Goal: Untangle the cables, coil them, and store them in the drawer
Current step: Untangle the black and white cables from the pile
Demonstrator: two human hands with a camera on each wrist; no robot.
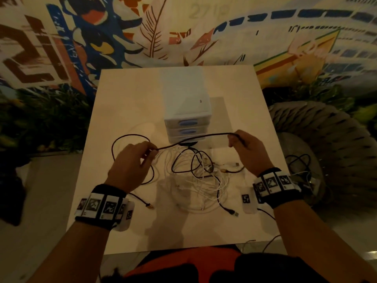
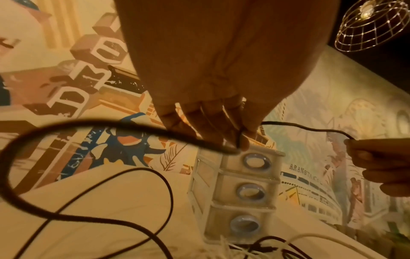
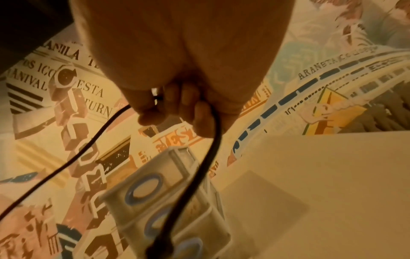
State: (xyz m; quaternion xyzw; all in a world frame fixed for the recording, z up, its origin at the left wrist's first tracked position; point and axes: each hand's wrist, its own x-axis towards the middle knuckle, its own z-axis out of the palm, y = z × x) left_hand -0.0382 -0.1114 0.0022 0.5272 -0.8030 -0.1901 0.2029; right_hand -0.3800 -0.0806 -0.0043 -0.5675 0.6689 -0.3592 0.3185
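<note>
A black cable (image 1: 195, 138) stretches taut between my two hands above the white table (image 1: 126, 94). My left hand (image 1: 150, 153) pinches one part of it, seen close in the left wrist view as fingers (image 2: 213, 129) curled on the black cable (image 2: 88, 122). My right hand (image 1: 236, 139) grips the other part; the right wrist view shows the cable (image 3: 213, 140) running out of its fist (image 3: 177, 108). Below lies a tangle of white cables (image 1: 204, 186) and black cables (image 1: 191, 162). The small white drawer unit (image 1: 186, 117) with blue handles stands behind, all drawers shut.
A loose black loop (image 1: 122, 144) lies left of the tangle. USB plugs (image 1: 234, 213) rest near the table's front. A woven chair (image 1: 326, 144) with more cables (image 1: 299, 162) stands to the right. A painted mural wall (image 1: 183, 27) rises behind the table.
</note>
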